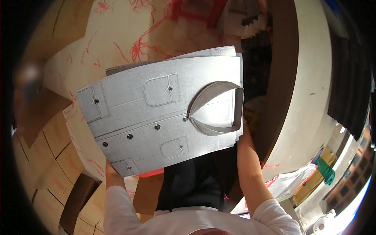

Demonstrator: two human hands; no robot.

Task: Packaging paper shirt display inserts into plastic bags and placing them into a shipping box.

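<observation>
i see a folded grey shirt (156, 113) held up flat in the middle of the view, its front facing me: a stiff collar (217, 107) curls open at the right end, a row of dark buttons runs down the placket toward the lower left, and stitched pockets with flaps sit on either side of that row. more folded edges of the same grey cloth show behind it along the top and right side (it may be a small stack, i cannot tell how many).

my left hand (111, 167) comes up from below at the shirt's lower left corner and is mostly hidden behind the cloth, so i can only say it is at that edge and seems to be holding it. my right hand (243, 131) reaches up at the lower right, just beside the collar, fingers tucked behind the shirt's edge; its grip is hidden too, though the shirt hangs between both hands clear of anything under it.

both forearms come out of white sleeves (117, 207) at the bottom. below the shirt there is dark clothing (192, 184). behind it lies a pale bench (117, 35) covered in red scribbled marks. brown cardboard boxes (55, 156) are stacked to the left. to the right curves a wide white panel with a dark brown edge (309, 78), and at lower right there is clutter with something green (325, 170).
</observation>
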